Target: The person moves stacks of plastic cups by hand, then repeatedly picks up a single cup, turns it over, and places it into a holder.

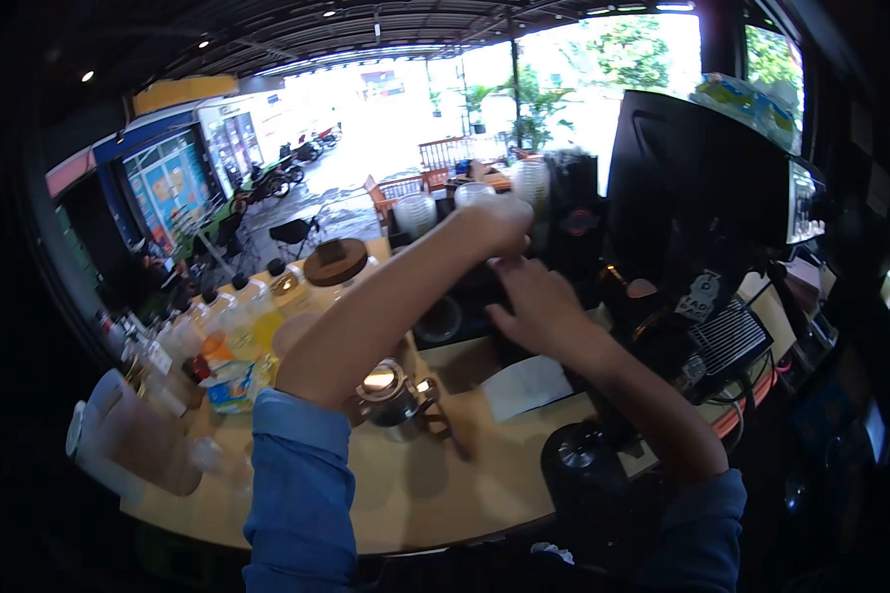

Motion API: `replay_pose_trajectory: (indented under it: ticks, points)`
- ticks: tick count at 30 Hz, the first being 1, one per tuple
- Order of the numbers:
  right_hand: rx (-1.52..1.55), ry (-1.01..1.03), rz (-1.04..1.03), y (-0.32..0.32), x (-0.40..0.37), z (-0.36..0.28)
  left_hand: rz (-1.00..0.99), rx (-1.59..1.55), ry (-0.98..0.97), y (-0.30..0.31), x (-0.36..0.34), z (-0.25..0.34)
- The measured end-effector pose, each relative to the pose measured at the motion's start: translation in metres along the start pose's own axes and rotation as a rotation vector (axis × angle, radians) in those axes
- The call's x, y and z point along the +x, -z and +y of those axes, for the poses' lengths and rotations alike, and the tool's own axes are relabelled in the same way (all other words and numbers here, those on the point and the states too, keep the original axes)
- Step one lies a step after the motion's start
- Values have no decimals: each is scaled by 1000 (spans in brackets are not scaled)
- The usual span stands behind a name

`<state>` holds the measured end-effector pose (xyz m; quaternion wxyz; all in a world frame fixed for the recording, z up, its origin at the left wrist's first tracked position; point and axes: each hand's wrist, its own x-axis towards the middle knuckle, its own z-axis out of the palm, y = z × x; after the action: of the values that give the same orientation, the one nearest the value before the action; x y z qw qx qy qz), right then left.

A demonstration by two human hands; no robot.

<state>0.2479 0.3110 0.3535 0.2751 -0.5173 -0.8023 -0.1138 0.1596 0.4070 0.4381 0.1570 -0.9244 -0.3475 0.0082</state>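
Observation:
My left hand (pixel 504 225) reaches forward over the dark equipment at the back of the counter. It is blurred and bent at the wrist, so its fingers are hidden. Just below and right of it, my right hand (pixel 542 304) has its thumb and forefinger stretched apart, with nothing visible between them. Stacked clear plastic cups (pixel 530 183) stand behind my left hand. Under my forearms, a metal pitcher (pixel 391 407) sits on the wooden counter (pixel 386 514). A white sheet, perhaps paper or cloth (pixel 529 387), lies to its right.
Several bottles (pixel 264 314) and a clear plastic jug (pixel 133 445) line the left side. A round wooden lid (pixel 335 262) is at the back. A large black machine (pixel 697 188) with a slotted drip tray (pixel 732 339) rises on the right. A black round-topped object (pixel 576 455) is near the front edge.

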Motion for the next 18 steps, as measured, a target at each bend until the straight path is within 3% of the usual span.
replay_pose_trajectory:
  ticks: [4, 7, 12, 14, 15, 18]
  points:
    - [-32, 128, 4, -1, 1, -34, 77, 12, 38, 13, -94, 7]
    - [140, 9, -19, 8, -2, -90, 53, -55, 87, 15, -165, -2]
    - [333, 93, -125, -12, -15, -185, 140, -40, 163, -13, -289, -19]
    - [409, 211, -85, -36, -26, -220, 445, -155, 197, -27, -340, -26]
    - [464, 213, -166, -48, -31, -238, 430, -164, 213, -35, -365, -31]
    - [565, 274, -327, -98, -47, -274, 829, -395, 286, -61, -439, -53]
